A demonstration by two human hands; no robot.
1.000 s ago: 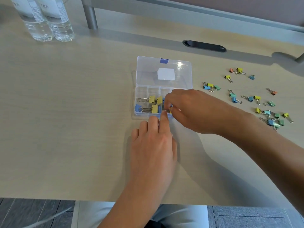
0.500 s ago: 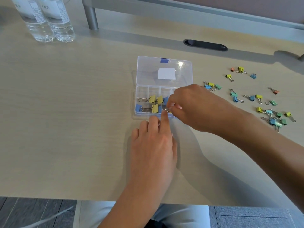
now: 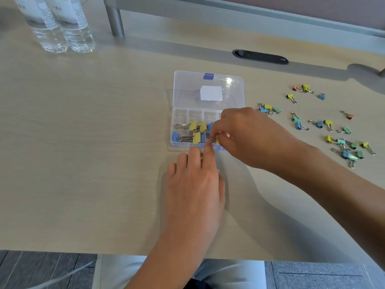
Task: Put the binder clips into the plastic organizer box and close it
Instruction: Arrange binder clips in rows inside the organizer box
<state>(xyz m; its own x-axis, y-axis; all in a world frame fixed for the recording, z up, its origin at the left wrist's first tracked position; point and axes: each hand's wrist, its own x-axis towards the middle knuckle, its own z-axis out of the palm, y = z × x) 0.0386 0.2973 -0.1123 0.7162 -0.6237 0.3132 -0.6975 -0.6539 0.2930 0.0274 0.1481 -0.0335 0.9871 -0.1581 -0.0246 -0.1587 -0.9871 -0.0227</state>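
Observation:
A clear plastic organizer box (image 3: pixel 181 113) lies open on the desk, its lid (image 3: pixel 187 90) with a blue latch folded back. Several yellow and blue binder clips (image 3: pixel 195 130) lie in its left compartments. My right hand (image 3: pixel 248 136) reaches over the box's right half and pinches a small yellow binder clip (image 3: pixel 217 141) at the front edge. My left hand (image 3: pixel 195 180) lies flat in front of the box, its index finger stretched to the box's front wall beside that clip. Many loose coloured clips (image 3: pixel 341 142) are scattered on the desk to the right.
Two water bottles (image 3: pixel 60 24) stand at the back left. A dark cable slot (image 3: pixel 260 56) sits in the desk behind the box, and a grey metal post (image 3: pixel 114 21) rises at the back. The desk's front edge runs close to my body.
My right hand has shifted slightly right and forward over the box, still pinching the clip. My left hand has stayed where it was.

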